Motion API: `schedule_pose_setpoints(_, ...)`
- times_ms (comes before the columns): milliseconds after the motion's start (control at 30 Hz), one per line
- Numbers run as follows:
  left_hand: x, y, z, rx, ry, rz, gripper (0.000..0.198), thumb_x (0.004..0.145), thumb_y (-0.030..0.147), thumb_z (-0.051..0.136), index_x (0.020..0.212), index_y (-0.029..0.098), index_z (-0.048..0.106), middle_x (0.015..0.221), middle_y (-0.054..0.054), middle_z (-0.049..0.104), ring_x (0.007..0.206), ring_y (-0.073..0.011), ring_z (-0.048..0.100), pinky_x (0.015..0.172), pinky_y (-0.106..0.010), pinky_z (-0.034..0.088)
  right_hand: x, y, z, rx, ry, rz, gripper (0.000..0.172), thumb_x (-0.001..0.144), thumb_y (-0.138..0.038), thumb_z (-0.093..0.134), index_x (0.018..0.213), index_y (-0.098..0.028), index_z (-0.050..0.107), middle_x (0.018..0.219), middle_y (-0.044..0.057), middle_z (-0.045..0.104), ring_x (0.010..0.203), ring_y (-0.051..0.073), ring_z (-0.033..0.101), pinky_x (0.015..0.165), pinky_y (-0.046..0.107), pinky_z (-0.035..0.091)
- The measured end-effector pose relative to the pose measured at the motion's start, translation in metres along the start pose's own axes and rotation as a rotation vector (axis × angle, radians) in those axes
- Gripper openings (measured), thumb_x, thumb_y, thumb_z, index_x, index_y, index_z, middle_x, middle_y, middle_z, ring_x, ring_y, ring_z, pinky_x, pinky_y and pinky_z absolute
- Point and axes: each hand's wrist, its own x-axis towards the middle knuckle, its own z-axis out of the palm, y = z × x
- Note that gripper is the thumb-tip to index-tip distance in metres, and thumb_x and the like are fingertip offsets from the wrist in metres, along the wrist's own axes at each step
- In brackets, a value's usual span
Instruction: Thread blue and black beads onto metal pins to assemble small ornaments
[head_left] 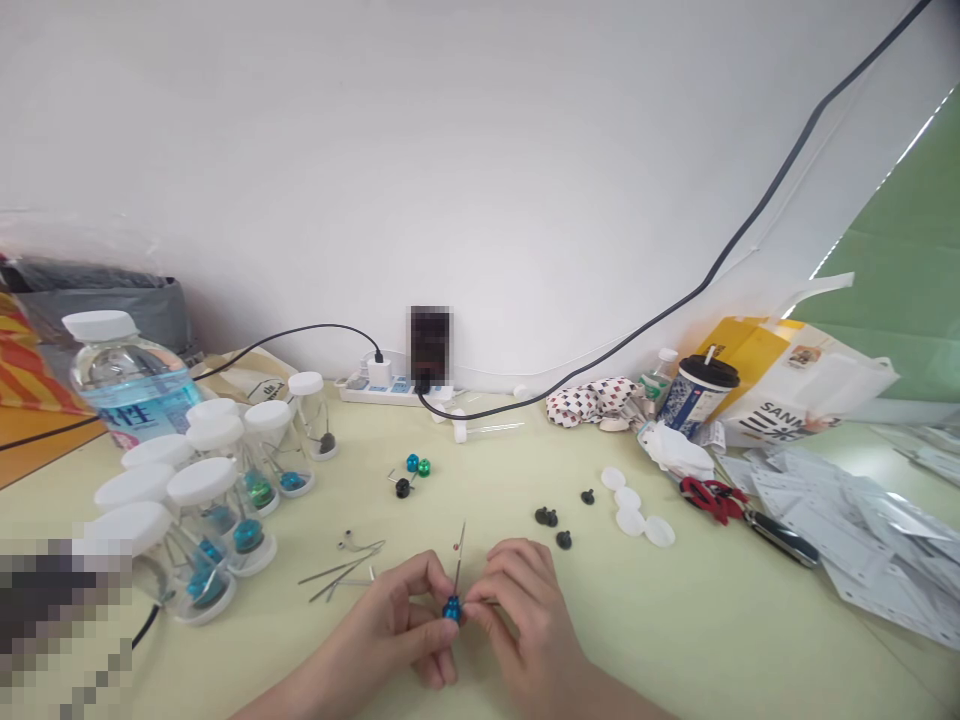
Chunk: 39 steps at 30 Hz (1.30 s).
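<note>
Near the table's front edge my left hand (412, 620) pinches a small shiny blue metal piece (451, 608) between thumb and fingers. A thin metal rod (460, 560) stands up from the piece, with a tiny red bead beside it. Close on the right, my right hand (517, 610) has its thumb and forefinger pressed together at the blue piece's side, on what looks like a thin pin. Left of my hands lie several thin metal rods (341, 570). Beyond them sit a blue, a green and a black piece (403, 488).
Several white-lidded clear jars (247, 535) and a large bottle (131, 385) stand left. Rightward are black knobs (564, 540), white discs (660, 531), red-handled pliers (712, 500), a folding knife (784, 538), a cup (694, 400) and plastic packets (840, 540). Behind is a power strip (390, 395).
</note>
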Motion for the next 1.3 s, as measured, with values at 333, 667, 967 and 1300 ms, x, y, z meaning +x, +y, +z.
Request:
schedule_pose_setpoints(333, 0.0, 0.0, -0.001, -0.003, -0.006, -0.008, 0.021, 0.081, 0.028, 0.066, 0.083, 0.021, 0.046, 0.067, 0.002, 0.065, 0.053, -0.0135, 0.066, 0.052, -0.026, 0.051, 0.001, -0.001, -0.001, -0.043, -0.023, -0.005, 0.013, 0.084, -0.008, 0.051, 0.077, -0.019, 0.054, 0.071, 0.001, 0.057, 0.075, 0.017, 0.049, 0.072, 0.033, 0.034)
schedule_pose_setpoints(667, -0.001, -0.001, -0.001, 0.007, 0.001, -0.023, 0.021, 0.081, 0.027, 0.066, 0.082, 0.022, 0.046, 0.055, 0.003, 0.065, 0.05, -0.014, 0.065, 0.051, -0.025, 0.049, -0.001, -0.001, 0.001, -0.051, -0.032, 0.013, 0.014, 0.084, -0.007, 0.049, 0.077, -0.018, 0.053, 0.07, 0.001, 0.056, 0.073, 0.017, 0.046, 0.071, 0.034, 0.031)
schedule_pose_setpoints(967, 0.0, -0.001, 0.002, 0.008, 0.008, -0.02, 0.023, 0.079, 0.028, 0.068, 0.081, 0.021, 0.046, 0.054, 0.004, 0.064, 0.05, -0.0144, 0.065, 0.051, -0.026, 0.049, -0.004, -0.006, 0.005, -0.1, -0.015, 0.012, 0.016, 0.081, -0.004, 0.043, 0.076, -0.018, 0.049, 0.072, 0.002, 0.054, 0.07, 0.017, 0.045, 0.068, 0.034, 0.025)
schedule_pose_setpoints(1300, -0.002, -0.003, 0.004, 0.031, 0.007, -0.014, 0.022, 0.079, 0.027, 0.068, 0.08, 0.021, 0.047, 0.051, 0.005, 0.063, 0.05, -0.014, 0.064, 0.051, -0.025, 0.048, -0.008, -0.007, 0.011, -0.263, 0.017, -0.061, 0.015, 0.077, -0.006, 0.04, 0.073, -0.016, 0.051, 0.069, 0.005, 0.053, 0.068, 0.018, 0.041, 0.065, 0.033, 0.02)
